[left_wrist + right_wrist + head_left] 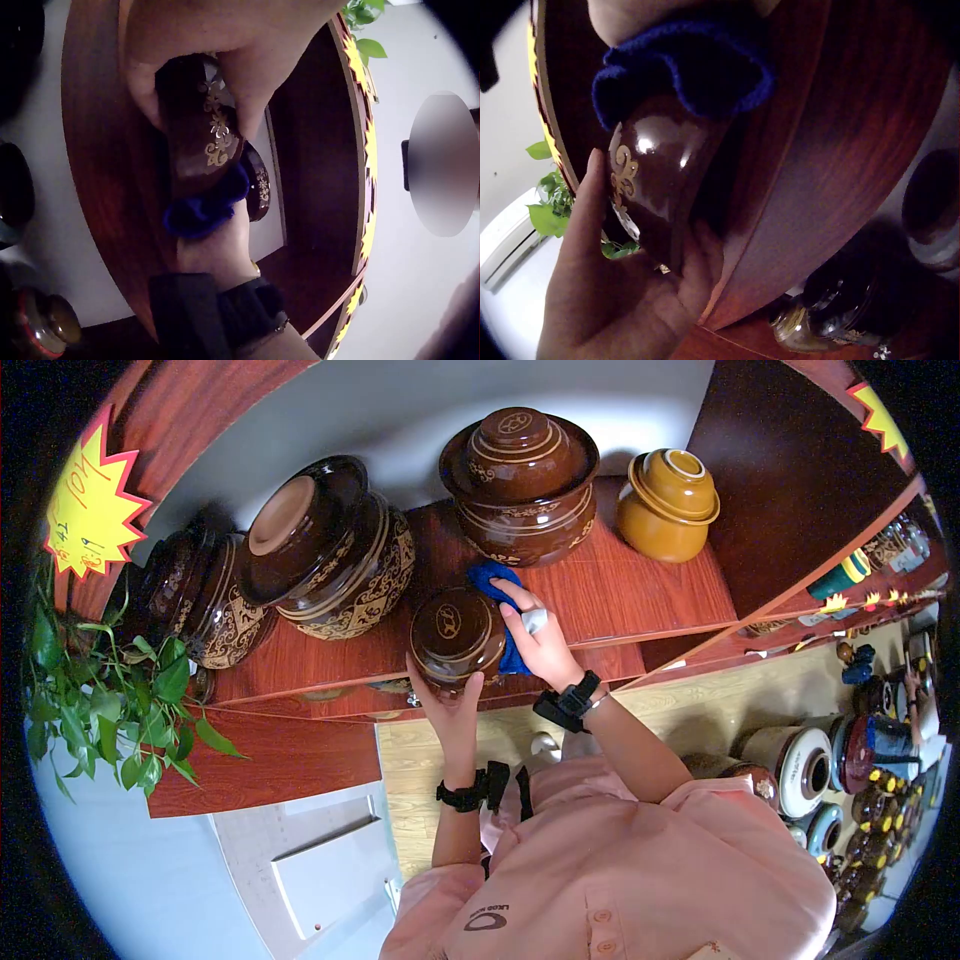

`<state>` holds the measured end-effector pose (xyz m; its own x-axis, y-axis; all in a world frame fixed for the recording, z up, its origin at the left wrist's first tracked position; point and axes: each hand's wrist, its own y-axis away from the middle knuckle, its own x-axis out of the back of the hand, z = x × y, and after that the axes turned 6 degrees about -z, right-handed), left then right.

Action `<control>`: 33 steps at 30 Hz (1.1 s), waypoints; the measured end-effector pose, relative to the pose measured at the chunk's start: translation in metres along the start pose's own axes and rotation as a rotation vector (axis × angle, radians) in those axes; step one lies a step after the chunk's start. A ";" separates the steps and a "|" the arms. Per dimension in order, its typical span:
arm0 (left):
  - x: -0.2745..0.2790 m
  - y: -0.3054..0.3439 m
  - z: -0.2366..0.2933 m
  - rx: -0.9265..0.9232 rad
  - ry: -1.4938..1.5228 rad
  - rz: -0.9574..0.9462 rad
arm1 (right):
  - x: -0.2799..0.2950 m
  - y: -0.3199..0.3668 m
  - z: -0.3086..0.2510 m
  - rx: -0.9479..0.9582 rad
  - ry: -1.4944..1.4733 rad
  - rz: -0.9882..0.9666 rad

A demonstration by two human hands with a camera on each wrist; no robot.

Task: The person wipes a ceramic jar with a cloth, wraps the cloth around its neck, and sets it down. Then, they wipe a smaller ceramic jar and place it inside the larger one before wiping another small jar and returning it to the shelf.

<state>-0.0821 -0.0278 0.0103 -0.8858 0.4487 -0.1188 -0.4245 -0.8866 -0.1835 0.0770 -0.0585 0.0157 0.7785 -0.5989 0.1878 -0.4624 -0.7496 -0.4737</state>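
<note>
A small dark-brown glazed pot (452,632) with a gold mark on its round top is at the front edge of the wooden shelf. My left hand (448,710) grips it from the near side, thumb and fingers spread round its wall. On the pot's right side, my right hand (543,643) holds a blue cloth (510,652) against the glaze. Gold floral decoration on the pot (206,124) shows in the left wrist view. In the right wrist view the bunched cloth (682,64) covers the pot's upper part, while the left hand (619,296) cups its lower end.
Behind stand a large brown lidded pot (525,510), a mustard-yellow lidded pot (665,530) and patterned brown pots (350,575) at the left. A leafy plant (115,710) hangs at the shelf's left end. Many jars (800,770) stand on the floor at right.
</note>
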 end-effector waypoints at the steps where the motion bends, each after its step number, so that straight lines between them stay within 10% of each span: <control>1: -0.001 0.000 0.003 0.006 0.009 0.000 | 0.000 0.000 0.000 0.003 -0.002 -0.001; 33: 0.006 -0.012 -0.017 -0.123 -0.207 -0.074 | 0.000 0.003 0.007 0.012 -0.010 -0.039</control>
<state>-0.0792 -0.0123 -0.0051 -0.8781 0.4680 0.0993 -0.4747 -0.8264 -0.3030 0.0786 -0.0586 0.0086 0.8003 -0.5661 0.1978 -0.4262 -0.7689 -0.4766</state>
